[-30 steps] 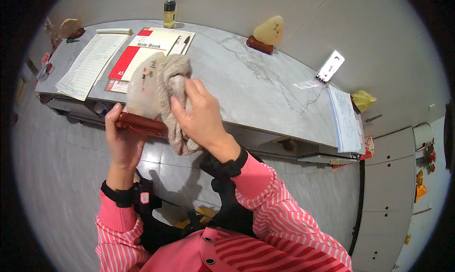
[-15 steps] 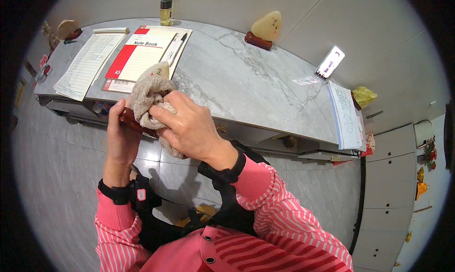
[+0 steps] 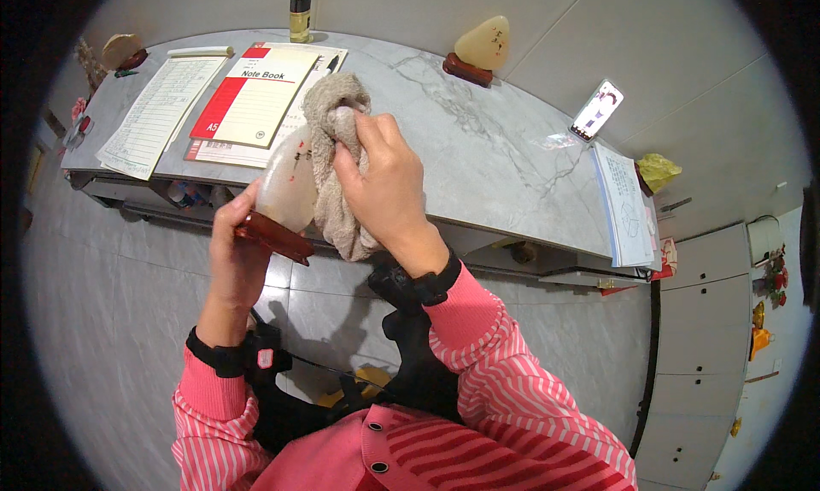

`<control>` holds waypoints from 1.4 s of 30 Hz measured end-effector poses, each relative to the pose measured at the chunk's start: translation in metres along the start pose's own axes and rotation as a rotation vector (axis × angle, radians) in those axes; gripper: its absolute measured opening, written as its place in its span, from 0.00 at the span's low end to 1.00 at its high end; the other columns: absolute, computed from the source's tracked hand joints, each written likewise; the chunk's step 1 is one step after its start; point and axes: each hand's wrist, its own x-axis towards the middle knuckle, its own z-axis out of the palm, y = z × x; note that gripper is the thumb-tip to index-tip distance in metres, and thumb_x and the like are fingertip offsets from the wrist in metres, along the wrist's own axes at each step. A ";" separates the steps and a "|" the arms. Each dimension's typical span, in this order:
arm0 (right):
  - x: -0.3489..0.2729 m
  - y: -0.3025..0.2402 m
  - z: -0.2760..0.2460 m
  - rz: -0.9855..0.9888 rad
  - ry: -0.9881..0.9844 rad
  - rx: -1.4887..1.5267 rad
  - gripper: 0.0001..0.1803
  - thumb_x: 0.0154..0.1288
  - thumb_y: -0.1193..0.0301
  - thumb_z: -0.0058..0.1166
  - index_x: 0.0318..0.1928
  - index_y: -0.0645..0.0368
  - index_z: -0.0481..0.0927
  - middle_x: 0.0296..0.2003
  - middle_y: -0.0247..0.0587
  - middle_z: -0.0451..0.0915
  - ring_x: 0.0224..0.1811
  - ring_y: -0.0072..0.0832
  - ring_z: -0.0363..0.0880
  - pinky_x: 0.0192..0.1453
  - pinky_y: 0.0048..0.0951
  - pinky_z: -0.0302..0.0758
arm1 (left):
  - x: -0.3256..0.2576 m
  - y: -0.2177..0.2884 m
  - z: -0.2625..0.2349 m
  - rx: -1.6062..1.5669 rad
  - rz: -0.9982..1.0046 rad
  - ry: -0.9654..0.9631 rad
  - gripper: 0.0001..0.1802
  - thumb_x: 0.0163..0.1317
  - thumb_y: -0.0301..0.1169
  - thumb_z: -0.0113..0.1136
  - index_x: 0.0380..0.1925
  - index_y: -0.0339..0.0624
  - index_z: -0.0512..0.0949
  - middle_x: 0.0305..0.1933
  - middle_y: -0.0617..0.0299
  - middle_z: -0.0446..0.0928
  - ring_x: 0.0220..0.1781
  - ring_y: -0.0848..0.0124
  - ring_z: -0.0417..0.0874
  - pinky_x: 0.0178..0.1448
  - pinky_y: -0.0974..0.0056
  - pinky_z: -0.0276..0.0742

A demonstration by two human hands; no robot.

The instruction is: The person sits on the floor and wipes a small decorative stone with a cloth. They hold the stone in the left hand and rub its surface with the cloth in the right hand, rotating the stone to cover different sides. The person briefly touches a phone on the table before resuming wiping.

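Note:
My left hand (image 3: 235,256) is closed around the dark red-brown wooden base of a stone ornament (image 3: 286,186), which I hold in front of the desk's near edge. The ornament's pale, translucent stone rises tilted from the base, with small red and dark markings on its face. A beige terry cloth (image 3: 340,192) is bunched in my right hand (image 3: 389,179), its fingers pinched into the folds. The cloth lies against the right side of the stone and covers that edge. Part of the left hand's grip is hidden behind the base.
On the grey marbled desk (image 3: 410,149) lie a red-and-white notebook (image 3: 252,98), written sheets (image 3: 162,111) and a paper pad (image 3: 622,209). A glass bottle (image 3: 299,17), another stone ornament (image 3: 483,45) and a lit phone (image 3: 596,111) stand along the back. Cabinets (image 3: 696,337) are at right.
My right hand has moved the cloth right and up, off the stone's front, so its marked face shows. My left hand has shifted slightly right and down with the ornament.

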 end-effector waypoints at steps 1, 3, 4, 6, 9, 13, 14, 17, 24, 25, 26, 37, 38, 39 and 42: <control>-0.001 0.000 0.001 0.019 -0.001 0.011 0.22 0.56 0.71 0.59 0.53 0.59 0.75 0.40 0.47 0.72 0.42 0.46 0.78 0.41 0.42 0.78 | -0.001 0.001 -0.001 -0.048 0.008 0.017 0.37 0.63 0.56 0.44 0.61 0.37 0.69 0.53 0.53 0.78 0.50 0.62 0.81 0.51 0.55 0.78; -0.005 -0.004 0.004 0.013 -0.011 0.035 0.22 0.56 0.70 0.59 0.53 0.59 0.74 0.39 0.47 0.72 0.42 0.46 0.78 0.41 0.42 0.78 | -0.001 0.004 -0.006 -0.119 0.009 0.022 0.34 0.65 0.53 0.44 0.61 0.37 0.70 0.55 0.55 0.77 0.54 0.63 0.79 0.54 0.55 0.76; -0.007 -0.007 0.005 -0.012 -0.020 0.048 0.22 0.56 0.70 0.59 0.52 0.58 0.74 0.40 0.47 0.72 0.42 0.46 0.78 0.41 0.42 0.78 | 0.000 0.005 -0.009 -0.209 0.030 -0.053 0.32 0.66 0.51 0.43 0.60 0.37 0.71 0.56 0.56 0.77 0.56 0.63 0.77 0.56 0.55 0.75; -0.013 -0.014 0.005 -0.076 -0.073 0.080 0.23 0.54 0.69 0.60 0.52 0.58 0.74 0.40 0.47 0.71 0.43 0.46 0.77 0.41 0.42 0.78 | 0.003 0.008 -0.013 -0.236 0.047 0.080 0.31 0.66 0.52 0.43 0.58 0.37 0.72 0.57 0.57 0.76 0.59 0.63 0.75 0.61 0.55 0.71; -0.021 -0.027 0.002 -0.208 -0.195 0.140 0.24 0.50 0.69 0.62 0.50 0.55 0.74 0.41 0.46 0.71 0.45 0.44 0.76 0.39 0.41 0.78 | 0.007 0.016 -0.021 -0.355 0.093 0.124 0.31 0.67 0.52 0.44 0.57 0.37 0.73 0.57 0.58 0.76 0.60 0.63 0.75 0.65 0.55 0.67; -0.026 -0.037 0.002 -0.263 -0.252 0.167 0.25 0.47 0.70 0.65 0.49 0.53 0.74 0.41 0.43 0.71 0.45 0.41 0.77 0.37 0.40 0.79 | 0.007 0.022 -0.025 -0.364 0.115 0.103 0.31 0.68 0.51 0.44 0.57 0.36 0.73 0.57 0.56 0.77 0.58 0.62 0.77 0.66 0.56 0.66; -0.026 -0.037 0.001 -0.262 -0.243 0.158 0.25 0.47 0.70 0.65 0.49 0.53 0.74 0.41 0.43 0.71 0.45 0.42 0.77 0.37 0.40 0.79 | 0.006 0.021 -0.025 -0.357 0.111 0.102 0.29 0.67 0.50 0.46 0.55 0.38 0.74 0.55 0.56 0.78 0.57 0.62 0.78 0.64 0.55 0.68; -0.022 -0.032 0.002 -0.255 -0.197 0.129 0.25 0.46 0.71 0.65 0.48 0.54 0.75 0.42 0.43 0.72 0.44 0.44 0.77 0.39 0.41 0.78 | 0.006 0.014 -0.019 -0.323 0.115 0.053 0.26 0.67 0.49 0.48 0.52 0.39 0.77 0.52 0.56 0.80 0.53 0.62 0.81 0.60 0.54 0.73; -0.005 -0.007 0.002 -0.046 0.008 0.084 0.20 0.54 0.74 0.60 0.49 0.62 0.75 0.40 0.49 0.74 0.41 0.48 0.78 0.42 0.41 0.76 | -0.003 0.009 -0.008 -0.064 0.033 -0.082 0.33 0.65 0.50 0.46 0.62 0.36 0.70 0.59 0.54 0.75 0.57 0.64 0.77 0.60 0.58 0.73; -0.002 -0.003 0.002 -0.005 0.005 0.088 0.20 0.55 0.73 0.59 0.50 0.62 0.75 0.40 0.49 0.74 0.41 0.48 0.78 0.42 0.42 0.76 | -0.004 0.007 -0.007 -0.040 0.013 -0.088 0.35 0.64 0.51 0.45 0.63 0.36 0.69 0.59 0.54 0.75 0.57 0.65 0.77 0.59 0.58 0.73; -0.001 -0.001 0.002 0.047 0.001 0.095 0.20 0.55 0.72 0.59 0.50 0.61 0.75 0.41 0.49 0.73 0.42 0.48 0.78 0.43 0.43 0.77 | -0.003 0.007 -0.007 -0.003 0.006 -0.048 0.35 0.64 0.51 0.45 0.63 0.36 0.69 0.59 0.54 0.75 0.57 0.65 0.77 0.59 0.59 0.72; -0.016 -0.023 -0.003 -0.171 -0.223 0.110 0.23 0.48 0.73 0.63 0.48 0.55 0.77 0.41 0.46 0.74 0.45 0.46 0.77 0.43 0.40 0.77 | 0.010 0.006 -0.011 -0.115 0.120 0.065 0.29 0.68 0.48 0.45 0.58 0.38 0.73 0.54 0.57 0.79 0.53 0.67 0.80 0.55 0.59 0.76; -0.017 -0.026 -0.004 -0.191 -0.243 0.123 0.24 0.47 0.72 0.63 0.49 0.54 0.76 0.41 0.45 0.73 0.44 0.45 0.77 0.42 0.40 0.78 | 0.011 0.006 -0.012 -0.096 0.096 0.092 0.28 0.68 0.48 0.45 0.58 0.38 0.74 0.53 0.57 0.79 0.52 0.66 0.81 0.53 0.59 0.77; -0.018 -0.028 -0.003 -0.226 -0.253 0.134 0.24 0.47 0.71 0.63 0.49 0.53 0.76 0.42 0.45 0.72 0.44 0.44 0.77 0.40 0.41 0.78 | 0.012 0.006 -0.014 -0.089 0.096 0.081 0.28 0.68 0.48 0.45 0.57 0.39 0.74 0.52 0.57 0.80 0.50 0.66 0.81 0.51 0.59 0.78; -0.019 -0.032 -0.001 -0.264 -0.255 0.142 0.24 0.47 0.70 0.63 0.49 0.51 0.76 0.42 0.44 0.71 0.44 0.42 0.77 0.38 0.41 0.79 | 0.012 0.006 -0.018 -0.067 0.086 0.089 0.27 0.68 0.47 0.45 0.56 0.39 0.75 0.50 0.57 0.81 0.47 0.66 0.82 0.48 0.59 0.79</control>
